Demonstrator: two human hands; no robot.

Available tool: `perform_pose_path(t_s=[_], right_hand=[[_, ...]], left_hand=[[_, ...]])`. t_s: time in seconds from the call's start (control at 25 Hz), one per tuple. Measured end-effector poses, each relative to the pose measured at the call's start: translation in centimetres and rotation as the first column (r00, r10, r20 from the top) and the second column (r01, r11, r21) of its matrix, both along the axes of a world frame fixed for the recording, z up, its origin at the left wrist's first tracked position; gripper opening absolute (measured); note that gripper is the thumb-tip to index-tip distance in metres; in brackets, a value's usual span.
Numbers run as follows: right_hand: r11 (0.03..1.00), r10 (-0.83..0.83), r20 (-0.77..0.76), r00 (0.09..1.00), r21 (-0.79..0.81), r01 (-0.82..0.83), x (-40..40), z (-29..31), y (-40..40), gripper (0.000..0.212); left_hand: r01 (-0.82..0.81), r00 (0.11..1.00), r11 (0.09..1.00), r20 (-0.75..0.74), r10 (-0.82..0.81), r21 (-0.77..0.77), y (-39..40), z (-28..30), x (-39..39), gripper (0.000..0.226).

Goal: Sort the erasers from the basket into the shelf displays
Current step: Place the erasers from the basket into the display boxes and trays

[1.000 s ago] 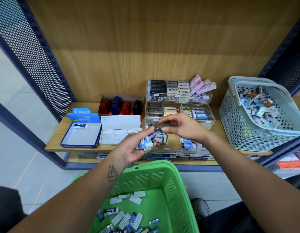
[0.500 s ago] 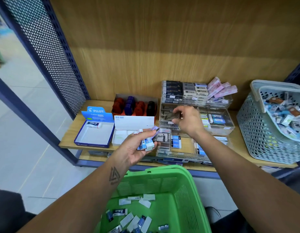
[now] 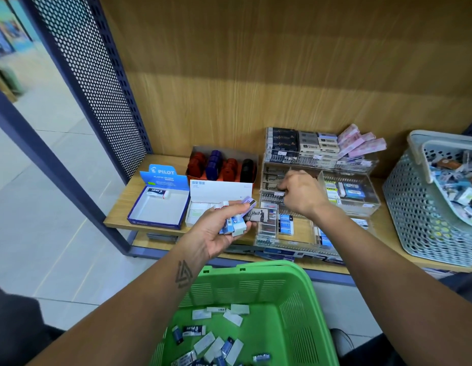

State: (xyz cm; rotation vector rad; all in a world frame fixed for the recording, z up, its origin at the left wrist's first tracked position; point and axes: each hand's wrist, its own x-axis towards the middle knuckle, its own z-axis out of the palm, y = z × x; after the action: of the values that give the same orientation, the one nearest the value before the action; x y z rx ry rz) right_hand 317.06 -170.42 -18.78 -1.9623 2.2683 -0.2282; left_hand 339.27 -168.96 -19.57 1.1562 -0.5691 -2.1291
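My left hand (image 3: 216, 231) grips several erasers (image 3: 236, 224) just left of the clear display (image 3: 319, 191); my right hand (image 3: 299, 192) pinches one inside. Blue box (image 3: 158, 204) reads PILOT.

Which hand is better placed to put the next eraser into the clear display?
Probably the right hand: its fingers already reach into the clear display, while the left hand holds several erasers.
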Motion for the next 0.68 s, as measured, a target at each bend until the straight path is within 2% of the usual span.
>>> perform_pose_path(t_s=[0.08, 0.16, 0.28, 0.48, 0.6, 0.68], right_hand=[[1.0, 0.0, 0.013, 1.0, 0.013, 0.0, 0.2, -0.1, 0.1, 0.058], [0.996, -0.069, 0.08, 0.994, -0.05, 0.073, 0.1, -0.3, 0.5, 0.059], [0.983, -0.125, 0.079, 0.989, -0.123, 0.134, 0.0, -0.4, 1.4, 0.057], [0.997, -0.068, 0.02, 0.997, -0.03, 0.069, 0.5, 0.9, 1.2, 0.06], [0.997, 0.001, 0.237, 0.972, -0.073, 0.017, 1.7, 1.7, 1.4, 0.054], [0.988, -0.04, 0.226, 0.973, -0.135, 0.071, 1.5, 2.0, 1.7, 0.057]], left_hand=[[-0.003, 1.0, 1.0, -0.003, 0.003, -0.008, 0.1, 0.2, 0.0, 0.034], [-0.004, 1.0, 1.0, -0.001, 0.003, -0.017, 0.2, 0.4, 0.1, 0.031], [-0.009, 1.0, 1.0, 0.002, 0.009, -0.017, 0.3, 0.4, 0.4, 0.032], [-0.019, 1.0, 1.0, 0.008, 0.019, -0.019, 0.4, 0.5, 0.6, 0.032], [-0.042, 0.999, 0.999, 0.001, 0.042, -0.022, 0.3, 0.7, 0.3, 0.033], [-0.061, 0.998, 0.998, -0.001, 0.061, -0.019, 0.3, 0.8, 0.1, 0.031]])
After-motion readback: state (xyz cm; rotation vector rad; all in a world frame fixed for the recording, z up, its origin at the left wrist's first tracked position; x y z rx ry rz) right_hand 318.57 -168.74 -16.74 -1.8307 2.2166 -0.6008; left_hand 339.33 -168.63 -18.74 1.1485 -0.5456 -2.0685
